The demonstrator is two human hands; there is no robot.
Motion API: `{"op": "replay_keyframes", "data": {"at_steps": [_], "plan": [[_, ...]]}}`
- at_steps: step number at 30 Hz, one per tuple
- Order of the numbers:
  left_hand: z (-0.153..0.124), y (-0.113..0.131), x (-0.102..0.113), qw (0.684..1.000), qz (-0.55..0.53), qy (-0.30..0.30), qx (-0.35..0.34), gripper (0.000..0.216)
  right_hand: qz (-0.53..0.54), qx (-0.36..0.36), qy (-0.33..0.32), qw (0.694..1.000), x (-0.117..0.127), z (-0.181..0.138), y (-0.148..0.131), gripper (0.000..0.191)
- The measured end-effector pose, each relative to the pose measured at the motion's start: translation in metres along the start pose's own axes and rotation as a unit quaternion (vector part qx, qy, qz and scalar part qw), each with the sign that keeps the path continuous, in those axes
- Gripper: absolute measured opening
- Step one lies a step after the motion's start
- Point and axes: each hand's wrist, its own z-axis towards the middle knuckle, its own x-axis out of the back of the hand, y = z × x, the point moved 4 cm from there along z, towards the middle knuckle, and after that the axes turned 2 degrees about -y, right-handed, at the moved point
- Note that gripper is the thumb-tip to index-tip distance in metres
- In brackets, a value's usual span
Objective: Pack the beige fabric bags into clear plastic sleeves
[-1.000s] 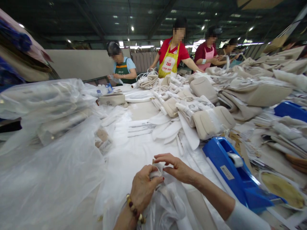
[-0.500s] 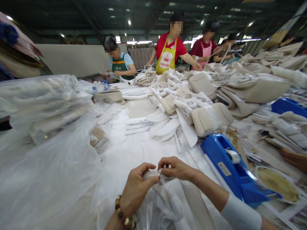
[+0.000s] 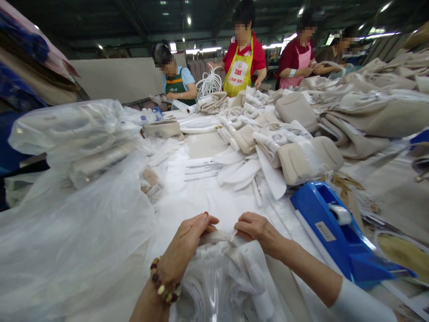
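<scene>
Both hands have dropped onto the clear plastic bag of white goods at the near table edge: left hand and right hand now pinch its mouth flat, small strip between them gone from view — closing looks underway.

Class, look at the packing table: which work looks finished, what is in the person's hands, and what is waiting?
Done: a stack of bagged beige pieces in clear plastic lies at the left. In hand: the left hand and right hand pinch the top edge of a clear plastic bag holding white items. Left: loose beige padded pieces lie unbagged behind the blue tape dispenser.
</scene>
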Motion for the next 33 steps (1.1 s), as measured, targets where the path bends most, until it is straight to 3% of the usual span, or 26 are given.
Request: {"op": "replay_keyframes", "data": {"at_steps": [6, 13, 18, 23, 25, 29, 31, 33], "plan": [[-0.003, 0.007, 0.002, 0.998, -0.055, -0.025, 0.002, 0.048, 0.084, -0.039, 0.026, 0.995, 0.004, -0.002, -0.003, 0.023], [-0.016, 0.014, -0.002, 0.992, -0.127, -0.003, 0.023, 0.051, 0.255, -0.199, 0.038, 0.945, -0.030, -0.011, 0.011, 0.022], [-0.010, 0.007, -0.006, 0.998, -0.062, 0.011, 0.022, 0.049, 0.270, -0.290, -0.035, 0.918, -0.036, -0.016, 0.016, 0.019], [-0.002, 0.004, -0.007, 0.997, 0.067, 0.000, 0.024, 0.042, 0.184, -0.304, -0.106, 0.929, -0.024, -0.012, 0.023, 0.013], [-0.010, 0.013, 0.006, 0.991, 0.128, 0.045, 0.012, 0.040, 0.171, -0.295, -0.140, 0.929, -0.022, -0.010, 0.023, 0.011], [-0.040, 0.025, 0.052, 0.946, 0.230, 0.230, -0.009, 0.046, 0.209, -0.267, -0.252, 0.906, -0.021, -0.009, 0.018, 0.016], [-0.051, 0.012, 0.067, 0.939, 0.245, 0.240, 0.025, 0.051, 0.222, -0.251, -0.285, 0.898, -0.018, -0.009, 0.015, 0.018], [-0.056, -0.014, 0.073, 0.943, 0.257, 0.201, 0.071, 0.054, 0.213, -0.251, -0.271, 0.905, -0.012, -0.007, 0.016, 0.022]]}}
